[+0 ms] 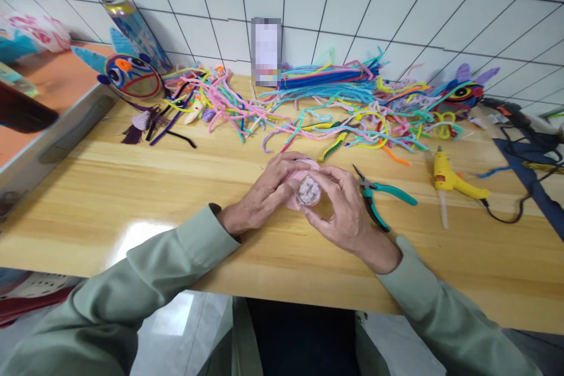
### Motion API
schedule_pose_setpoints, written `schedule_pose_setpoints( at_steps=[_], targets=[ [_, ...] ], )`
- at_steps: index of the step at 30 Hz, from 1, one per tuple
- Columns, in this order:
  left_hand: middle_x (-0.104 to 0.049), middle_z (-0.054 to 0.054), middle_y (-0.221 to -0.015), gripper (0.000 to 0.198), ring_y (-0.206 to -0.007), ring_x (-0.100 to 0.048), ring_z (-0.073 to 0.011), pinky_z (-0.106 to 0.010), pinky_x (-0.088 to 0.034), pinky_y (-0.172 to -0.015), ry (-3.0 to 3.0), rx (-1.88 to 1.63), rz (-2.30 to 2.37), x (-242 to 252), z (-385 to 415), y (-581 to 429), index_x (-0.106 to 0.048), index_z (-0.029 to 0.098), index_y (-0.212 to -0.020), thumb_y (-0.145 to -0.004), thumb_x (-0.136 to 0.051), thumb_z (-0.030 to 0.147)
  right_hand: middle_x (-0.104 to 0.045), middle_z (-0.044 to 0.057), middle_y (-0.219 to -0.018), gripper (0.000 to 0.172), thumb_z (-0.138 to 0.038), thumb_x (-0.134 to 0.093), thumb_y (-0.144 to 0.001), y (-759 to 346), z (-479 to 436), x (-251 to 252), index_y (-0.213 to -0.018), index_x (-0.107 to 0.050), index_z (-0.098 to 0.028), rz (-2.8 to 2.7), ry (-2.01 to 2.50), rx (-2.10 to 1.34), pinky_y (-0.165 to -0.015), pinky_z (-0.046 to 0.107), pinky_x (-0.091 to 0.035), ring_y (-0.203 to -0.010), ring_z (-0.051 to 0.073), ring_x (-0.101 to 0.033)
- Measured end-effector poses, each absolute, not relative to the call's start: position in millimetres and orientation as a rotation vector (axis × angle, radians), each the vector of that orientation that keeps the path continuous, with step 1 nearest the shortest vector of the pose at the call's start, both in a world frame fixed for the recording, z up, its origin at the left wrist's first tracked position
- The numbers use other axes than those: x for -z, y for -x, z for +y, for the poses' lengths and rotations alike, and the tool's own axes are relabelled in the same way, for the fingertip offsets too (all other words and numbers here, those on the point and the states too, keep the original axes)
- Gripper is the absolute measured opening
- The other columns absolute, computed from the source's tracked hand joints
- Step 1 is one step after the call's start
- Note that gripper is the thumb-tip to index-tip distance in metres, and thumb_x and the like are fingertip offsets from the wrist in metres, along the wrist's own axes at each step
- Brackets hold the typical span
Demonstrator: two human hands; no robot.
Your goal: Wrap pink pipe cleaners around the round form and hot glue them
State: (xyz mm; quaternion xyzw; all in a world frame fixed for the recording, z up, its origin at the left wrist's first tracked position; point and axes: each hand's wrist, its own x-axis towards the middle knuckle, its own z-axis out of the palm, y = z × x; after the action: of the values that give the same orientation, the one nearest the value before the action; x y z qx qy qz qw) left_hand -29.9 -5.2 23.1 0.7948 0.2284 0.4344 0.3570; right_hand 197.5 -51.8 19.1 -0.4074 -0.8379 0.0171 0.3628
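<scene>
Between my two hands sits a round pink piece (309, 190), coiled or wrapped in what looks like fuzzy pipe cleaner, with a pale, bumpy centre facing me. My left hand (268, 191) grips its left side, thumb on the near face and fingers over the top. From the right, my right hand (341, 205) holds the rim between fingertips and thumb. The underside is hidden. Just right of my right hand lie teal-handled pliers (374, 194), jaws pointing away from me. Yellow-and-green handles of another tool (333, 147) show beyond my hands.
A tangle of coloured pipe cleaners (247, 106) runs along the wall, with a phone (266, 51) propped behind it. To the right lies a yellow glue gun (456, 176) with its cord. Fuzzy fish-like figures (134, 76) stand at both ends, near a tall can (136, 29).
</scene>
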Motion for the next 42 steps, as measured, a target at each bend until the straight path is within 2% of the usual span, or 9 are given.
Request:
schedule_pose_setpoints(
  at_steps=[9,15,21,27,37,42],
  targets=[
    [-0.070,-0.011,-0.146,0.033,-0.147,-0.059,-0.0263,-0.054,-0.047,-0.129,-2.025,-1.127,0.655,-26.5,-6.5,26.9,-0.065,0.029,-0.145,-0.119,-0.047,0.035,-0.063,0.017,-0.144,0.072,-0.028,-0.073,-0.100,-196.2,-52.8,-19.3,-0.165,-0.043,-0.030,-2.160,1.088,-0.041,-0.107,0.064,-0.058,-0.131,0.039,-0.065],
    [-0.071,-0.012,-0.144,0.033,-0.145,-0.061,-0.0265,-0.053,-0.048,-0.128,-1.961,-1.147,0.684,-26.4,-7.4,26.8,-0.069,0.028,-0.140,-0.119,-0.048,0.041,-0.063,0.018,-0.144,0.068,-0.027,-0.074,-0.100,-195.8,-53.2,-19.2,-0.162,-0.045,-0.028,-2.161,1.075,-0.025,-0.107,0.062,-0.059,-0.131,0.038,-0.065],
    [-0.074,-0.012,-0.140,0.027,-0.142,-0.063,-0.0254,-0.051,-0.049,-0.125,-1.936,-1.193,0.678,-24.1,-7.3,24.3,-0.070,0.026,-0.135,-0.117,-0.054,0.036,-0.062,0.018,-0.146,0.074,-0.026,-0.076,-0.098,-196.1,-53.8,-18.8,-0.165,-0.043,-0.028,-2.171,1.063,-0.032,-0.108,0.062,-0.059,-0.132,0.038,-0.064],
    [-0.072,-0.012,-0.143,0.037,-0.144,-0.062,-0.0270,-0.053,-0.048,-0.128,-1.865,-1.199,0.684,-22.5,-7.8,27.1,-0.074,0.028,-0.134,-0.118,-0.048,0.049,-0.062,0.017,-0.147,0.077,-0.028,-0.075,-0.098,-196.3,-53.8,-17.0,-0.167,-0.041,-0.031,-2.165,1.073,-0.039,-0.107,0.066,-0.058,-0.132,0.040,-0.064],
    [-0.074,-0.011,-0.139,0.026,-0.141,-0.064,-0.0258,-0.051,-0.050,-0.125,-1.875,-1.203,0.687,-24.7,-8.3,23.5,-0.073,0.028,-0.133,-0.116,-0.057,0.038,-0.063,0.017,-0.145,0.077,-0.026,-0.076,-0.099,-195.6,-54.0,-19.4,-0.167,-0.040,-0.031,-2.172,1.068,-0.041,-0.108,0.064,-0.059,-0.132,0.039,-0.065],
    [-0.073,-0.011,-0.145,0.035,-0.147,-0.061,-0.0267,-0.052,-0.046,-0.129,-1.862,-1.205,0.668,-21.5,-7.4,26.7,-0.073,0.029,-0.139,-0.118,-0.049,0.043,-0.062,0.018,-0.146,0.073,-0.027,-0.075,-0.099,-196.2,-53.1,-18.1,-0.165,-0.043,-0.029,-2.172,1.064,-0.036,-0.108,0.064,-0.059,-0.133,0.039,-0.064]
  ],
)
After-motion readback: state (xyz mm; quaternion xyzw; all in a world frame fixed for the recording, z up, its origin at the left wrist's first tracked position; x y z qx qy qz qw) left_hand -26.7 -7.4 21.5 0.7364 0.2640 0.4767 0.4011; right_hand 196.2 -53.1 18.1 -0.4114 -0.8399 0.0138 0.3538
